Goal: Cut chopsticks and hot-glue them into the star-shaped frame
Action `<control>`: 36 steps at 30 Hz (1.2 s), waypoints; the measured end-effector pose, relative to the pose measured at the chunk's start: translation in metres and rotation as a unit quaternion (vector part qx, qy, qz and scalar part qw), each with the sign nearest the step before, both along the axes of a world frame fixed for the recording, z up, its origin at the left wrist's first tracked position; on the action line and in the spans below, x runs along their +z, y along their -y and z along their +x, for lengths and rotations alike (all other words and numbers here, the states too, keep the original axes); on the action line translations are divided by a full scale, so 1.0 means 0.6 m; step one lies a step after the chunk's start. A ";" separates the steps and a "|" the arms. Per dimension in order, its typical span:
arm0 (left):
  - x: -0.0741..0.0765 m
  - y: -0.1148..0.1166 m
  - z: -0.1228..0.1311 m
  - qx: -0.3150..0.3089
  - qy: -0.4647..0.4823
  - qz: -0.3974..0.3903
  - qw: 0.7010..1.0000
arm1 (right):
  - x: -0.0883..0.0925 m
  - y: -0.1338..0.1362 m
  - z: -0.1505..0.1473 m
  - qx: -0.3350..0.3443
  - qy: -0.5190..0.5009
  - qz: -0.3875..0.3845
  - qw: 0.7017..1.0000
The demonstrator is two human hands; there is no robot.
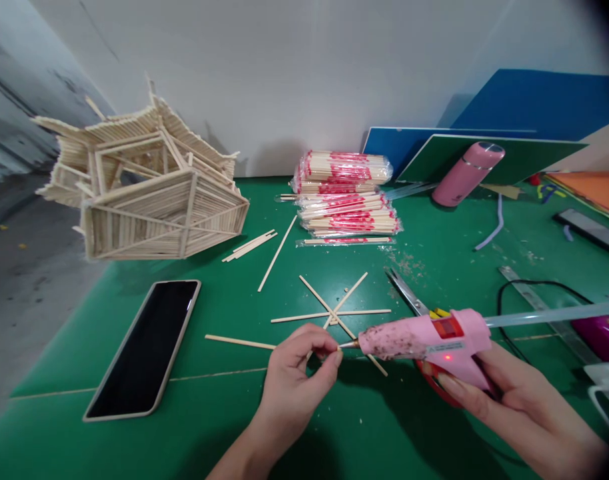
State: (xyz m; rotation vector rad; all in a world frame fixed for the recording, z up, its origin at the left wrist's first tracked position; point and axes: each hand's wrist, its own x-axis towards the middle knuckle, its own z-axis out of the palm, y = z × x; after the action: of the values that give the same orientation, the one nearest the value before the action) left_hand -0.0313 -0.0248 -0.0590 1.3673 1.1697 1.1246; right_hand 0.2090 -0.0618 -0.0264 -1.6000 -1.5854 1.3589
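My right hand grips a pink hot glue gun with a lit red light; its nozzle points left. My left hand pinches the near end of a thin wooden stick that lies on the green table, fingertips right at the nozzle tip. Just behind lies a star of crossed wooden sticks.
A stick-built model house stands at the back left. A black phone lies at the front left. Wrapped chopstick bundles, a pink flask, scissors, a metal ruler, loose sticks and coloured boards lie around.
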 end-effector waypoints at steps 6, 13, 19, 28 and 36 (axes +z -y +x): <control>-0.003 0.000 0.000 -0.001 -0.003 0.005 1.000 | -0.010 -0.002 0.005 0.010 0.011 -0.006 1.000; -0.002 -0.001 0.001 0.005 0.001 0.005 1.000 | -0.004 -0.003 0.002 0.007 0.013 0.016 1.000; -0.002 -0.001 0.000 0.009 0.010 -0.012 1.000 | -0.005 -0.002 0.004 0.013 0.024 0.008 1.000; 0.000 -0.001 0.000 0.009 0.013 -0.009 1.000 | 0.001 -0.002 -0.003 0.001 0.021 0.031 0.999; -0.004 0.002 0.000 0.004 0.016 0.000 1.000 | -0.002 -0.003 0.000 0.008 0.033 0.030 0.999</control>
State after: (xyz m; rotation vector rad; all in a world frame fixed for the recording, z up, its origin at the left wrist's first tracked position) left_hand -0.0316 -0.0258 -0.0613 1.3402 1.1527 1.1484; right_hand 0.2091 -0.0603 -0.0275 -1.6137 -1.6647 1.2665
